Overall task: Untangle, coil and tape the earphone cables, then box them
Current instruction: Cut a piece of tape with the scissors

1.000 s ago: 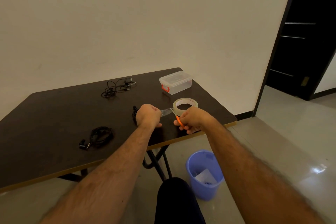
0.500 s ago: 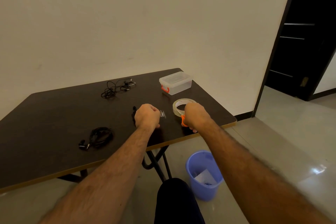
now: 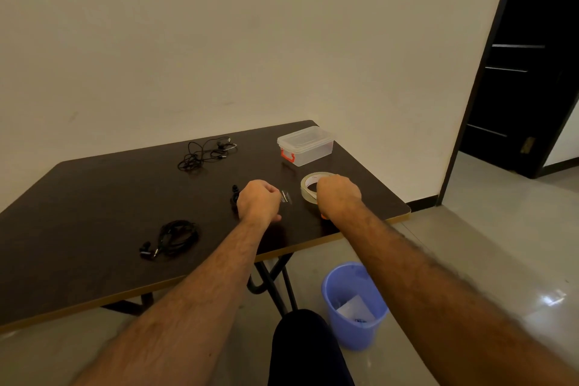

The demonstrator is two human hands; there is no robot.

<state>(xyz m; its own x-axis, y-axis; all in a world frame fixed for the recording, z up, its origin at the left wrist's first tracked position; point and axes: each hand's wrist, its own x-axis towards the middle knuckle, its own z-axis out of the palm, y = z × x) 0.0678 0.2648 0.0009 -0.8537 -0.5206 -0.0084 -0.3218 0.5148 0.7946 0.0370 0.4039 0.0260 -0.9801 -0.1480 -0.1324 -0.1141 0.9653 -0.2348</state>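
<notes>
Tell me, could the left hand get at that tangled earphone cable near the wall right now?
Probably not at once: the left hand is pinching a cut tape strip and gripping a cable bundle. Nothing blocks the way to the tangled earphone cable.

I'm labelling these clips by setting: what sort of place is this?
Probably a bare indoor room used as a makeshift workspace, not a workshop: a folding table against a plain wall, a tiled floor with a small blue bin, and a dark door.

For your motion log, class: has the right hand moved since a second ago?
Yes. The right hand moved farther onto the table, over the clear tape roll.
</notes>
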